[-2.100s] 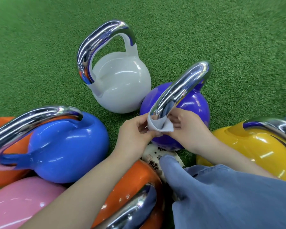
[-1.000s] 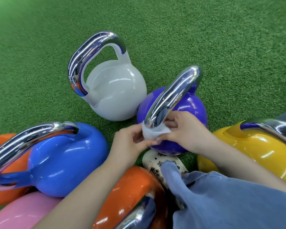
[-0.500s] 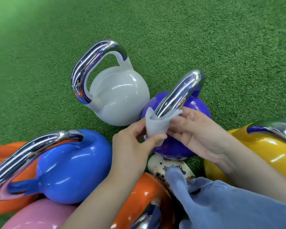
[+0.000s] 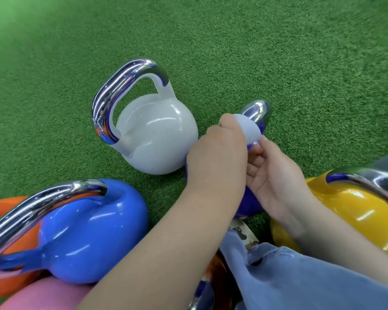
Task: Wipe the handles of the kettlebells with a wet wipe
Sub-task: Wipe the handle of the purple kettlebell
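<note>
Head view: left hand [image 4: 217, 153] grips wipe [image 4: 248, 128] on purple kettlebell's handle [image 4: 259, 110]; right hand [image 4: 276, 175] relaxed.

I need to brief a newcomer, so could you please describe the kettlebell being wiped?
On the green turf, find the white kettlebell. Just right of it stands the purple kettlebell, mostly hidden by both hands; only its handle has a wipe wrapped around it.

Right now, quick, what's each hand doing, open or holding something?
Left hand: closed around the wet wipe, wrapping it over the purple kettlebell's handle.
Right hand: fingers loosely curled just under the wipe; a grip cannot be told.
</note>
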Motion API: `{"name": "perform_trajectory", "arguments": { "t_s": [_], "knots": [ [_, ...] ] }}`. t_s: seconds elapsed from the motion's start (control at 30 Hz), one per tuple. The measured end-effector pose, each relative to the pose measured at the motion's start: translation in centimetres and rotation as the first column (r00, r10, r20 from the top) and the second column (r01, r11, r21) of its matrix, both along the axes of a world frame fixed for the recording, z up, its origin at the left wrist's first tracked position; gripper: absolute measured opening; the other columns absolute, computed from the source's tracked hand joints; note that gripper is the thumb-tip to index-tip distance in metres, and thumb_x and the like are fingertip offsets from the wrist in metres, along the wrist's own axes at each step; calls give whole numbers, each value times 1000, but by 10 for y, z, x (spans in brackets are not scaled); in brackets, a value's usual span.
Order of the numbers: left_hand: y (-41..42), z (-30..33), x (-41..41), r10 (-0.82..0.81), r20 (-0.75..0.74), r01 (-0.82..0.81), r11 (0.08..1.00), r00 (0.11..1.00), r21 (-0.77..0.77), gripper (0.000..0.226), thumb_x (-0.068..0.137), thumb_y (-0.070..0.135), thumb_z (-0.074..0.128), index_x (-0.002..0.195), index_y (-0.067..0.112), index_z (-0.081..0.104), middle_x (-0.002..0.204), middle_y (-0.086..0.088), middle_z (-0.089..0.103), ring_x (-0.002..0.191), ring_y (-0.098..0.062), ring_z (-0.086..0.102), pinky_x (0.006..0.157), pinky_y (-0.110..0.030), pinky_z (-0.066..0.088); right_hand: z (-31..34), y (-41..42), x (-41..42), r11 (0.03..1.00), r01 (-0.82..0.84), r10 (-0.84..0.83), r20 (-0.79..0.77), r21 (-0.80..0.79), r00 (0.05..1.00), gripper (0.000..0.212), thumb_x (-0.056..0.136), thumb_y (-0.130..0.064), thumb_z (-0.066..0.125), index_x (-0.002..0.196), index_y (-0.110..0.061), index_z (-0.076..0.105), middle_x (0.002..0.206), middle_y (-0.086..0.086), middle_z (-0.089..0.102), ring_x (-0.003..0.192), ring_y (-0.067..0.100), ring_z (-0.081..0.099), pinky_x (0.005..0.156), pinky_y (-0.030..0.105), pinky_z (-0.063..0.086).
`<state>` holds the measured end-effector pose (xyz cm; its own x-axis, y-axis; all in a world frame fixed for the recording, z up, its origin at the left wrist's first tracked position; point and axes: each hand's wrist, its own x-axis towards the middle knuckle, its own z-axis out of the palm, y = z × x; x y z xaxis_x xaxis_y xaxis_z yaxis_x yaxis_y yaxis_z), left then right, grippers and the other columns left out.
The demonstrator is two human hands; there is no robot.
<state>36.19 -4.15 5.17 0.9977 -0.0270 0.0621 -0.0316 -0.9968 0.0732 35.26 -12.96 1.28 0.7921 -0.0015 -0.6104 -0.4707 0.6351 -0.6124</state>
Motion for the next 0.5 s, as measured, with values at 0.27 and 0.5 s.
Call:
{"name": "perform_trajectory", "arguments": {
  "t_s": [0.27, 0.5],
  "knots": [
    [20, 2, 29, -303, -622, -422, 520, 722, -743, 38, 53, 17, 65, 87, 1, 60, 70, -10, 58, 57, -20, 55, 54, -22, 44, 3, -9, 0, 875, 225, -64, 360, -429, 931, 19, 88, -12, 47, 71, -21, 49, 58, -10, 50, 57, 7, 47, 60, 25, 39],
    [10, 4, 26, -159, -596, -336, 699, 787, -631, 24, 66, 16, 65, 88, 9, 56, 84, -15, 60, 80, -29, 60, 65, -32, 45, 39, -18, 13, 694, 150, 300, 471, -705, 830, 28, 81, 2, 51, 81, -27, 51, 84, -5, 56, 75, 8, 51, 72, 16, 42]
  ]
}}
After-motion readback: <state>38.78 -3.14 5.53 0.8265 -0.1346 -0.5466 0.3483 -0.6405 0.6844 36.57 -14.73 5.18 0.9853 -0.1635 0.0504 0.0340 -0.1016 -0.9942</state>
